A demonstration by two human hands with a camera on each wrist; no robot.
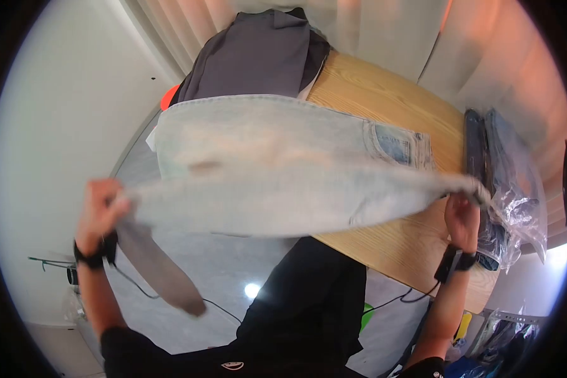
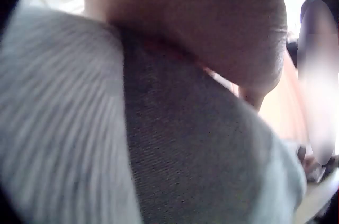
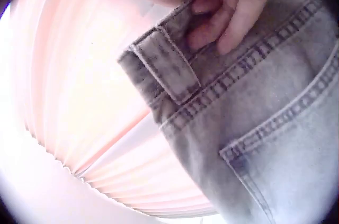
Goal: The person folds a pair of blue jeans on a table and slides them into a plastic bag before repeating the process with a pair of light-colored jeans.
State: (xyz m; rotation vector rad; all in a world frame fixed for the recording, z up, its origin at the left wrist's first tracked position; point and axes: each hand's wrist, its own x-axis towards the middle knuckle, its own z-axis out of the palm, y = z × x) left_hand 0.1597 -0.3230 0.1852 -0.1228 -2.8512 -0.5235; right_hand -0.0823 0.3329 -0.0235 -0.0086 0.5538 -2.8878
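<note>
Pale blue jeans (image 1: 283,205) are stretched sideways between both hands, blurred in the head view. My left hand (image 1: 102,205) grips their leg end, and a greyish tail of cloth (image 1: 164,271) hangs below it. The left wrist view is filled by grey woven fabric (image 2: 196,139) beside a ribbed pale piece (image 2: 63,113). At the other end my right hand (image 1: 462,217) holds the waistband, its fingers (image 3: 238,20) curled over the edge near a belt loop (image 3: 167,65). Behind the held part, a light denim layer (image 1: 233,120) with a pocket (image 1: 394,145) lies over the table.
Dark grey garments (image 1: 252,57) are piled at the back of the wooden table (image 1: 372,88). Folded jeans in clear plastic (image 1: 516,183) sit at its right end. Pleated curtains (image 1: 384,31) hang behind. Cables (image 1: 412,296) run from both wrists.
</note>
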